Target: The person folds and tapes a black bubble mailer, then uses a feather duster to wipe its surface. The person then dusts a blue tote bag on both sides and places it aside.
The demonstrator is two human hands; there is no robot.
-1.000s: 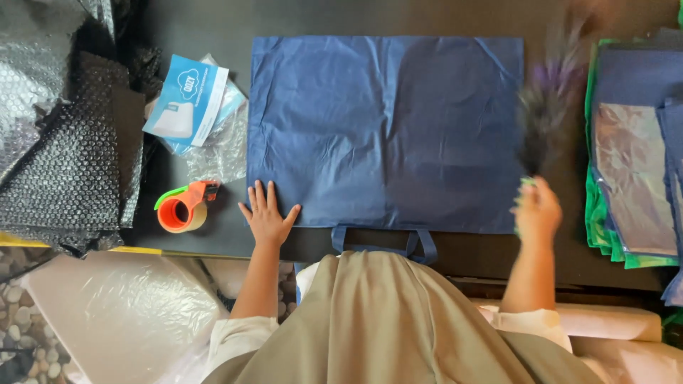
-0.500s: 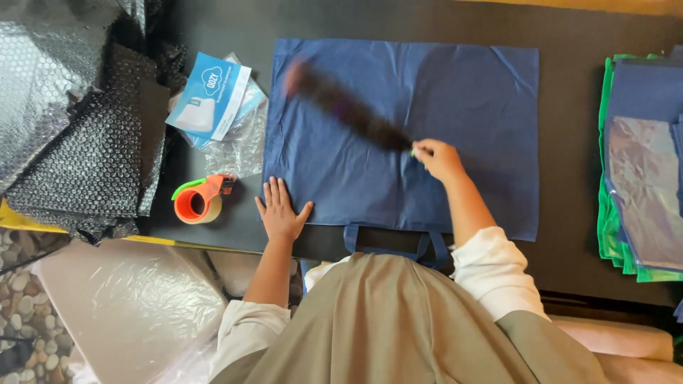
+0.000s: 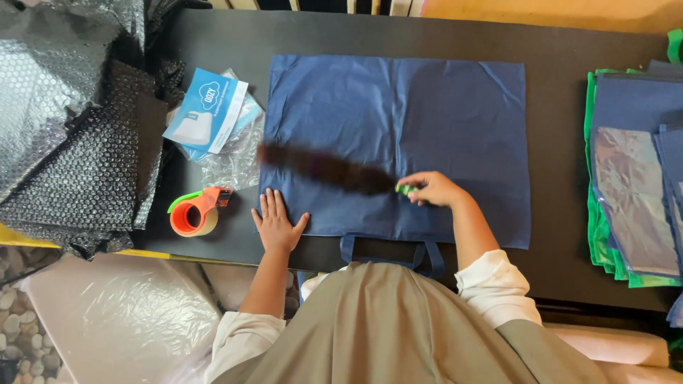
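Pressing flat on the near left corner of the blue bag point(image 3: 398, 142) spread mid-surface, the left hand point(image 3: 277, 226) pins it, fingers splayed, while the right hand point(image 3: 435, 189) is clenched around a green-handled dark duster point(image 3: 324, 169) sweeping the fabric.

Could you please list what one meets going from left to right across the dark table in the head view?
Black bubble wrap → orange tape dispenser → left hand → right hand holding a dark duster → stack of green and blue bags.
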